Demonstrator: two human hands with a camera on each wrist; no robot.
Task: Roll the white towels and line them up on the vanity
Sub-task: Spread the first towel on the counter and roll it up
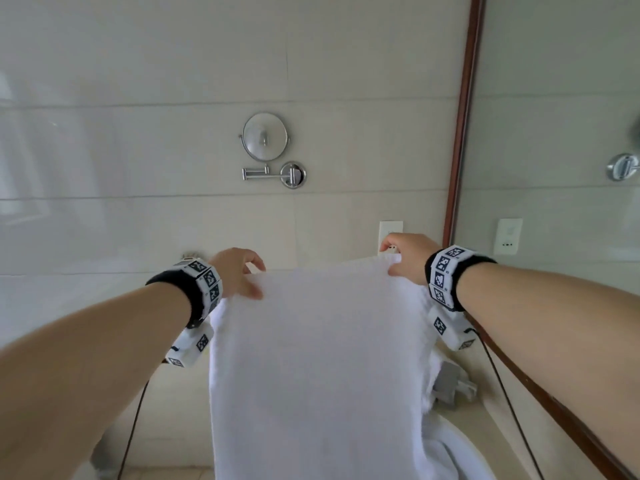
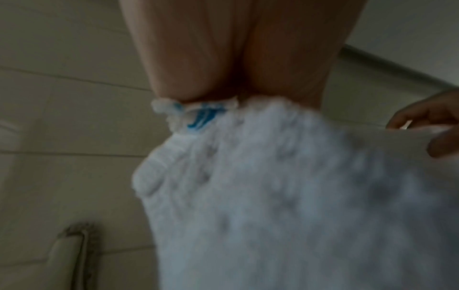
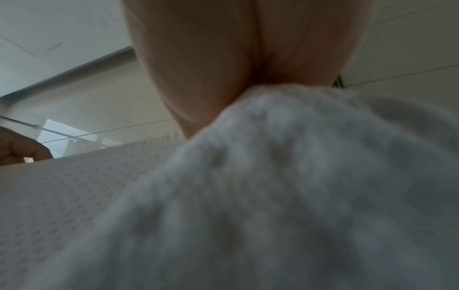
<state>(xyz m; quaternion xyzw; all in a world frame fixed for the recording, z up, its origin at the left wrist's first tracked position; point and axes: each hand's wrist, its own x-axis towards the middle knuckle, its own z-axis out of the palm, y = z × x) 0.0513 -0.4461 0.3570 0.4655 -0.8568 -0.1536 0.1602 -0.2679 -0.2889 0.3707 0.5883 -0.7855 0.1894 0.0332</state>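
A white towel hangs spread out in front of me, held up by its two top corners. My left hand pinches the top left corner, and my right hand pinches the top right corner. In the left wrist view the towel fills the lower right, with a blue-striped tag at the pinched corner under my left hand. In the right wrist view the towel bunches under my right hand. The towel's lower end falls out of view.
A round chrome mirror on a swing arm is fixed to the tiled wall ahead. A large mirror with a brown wooden frame stands on the right. A wall socket sits behind my right hand. More white cloth lies on the beige vanity at the lower right.
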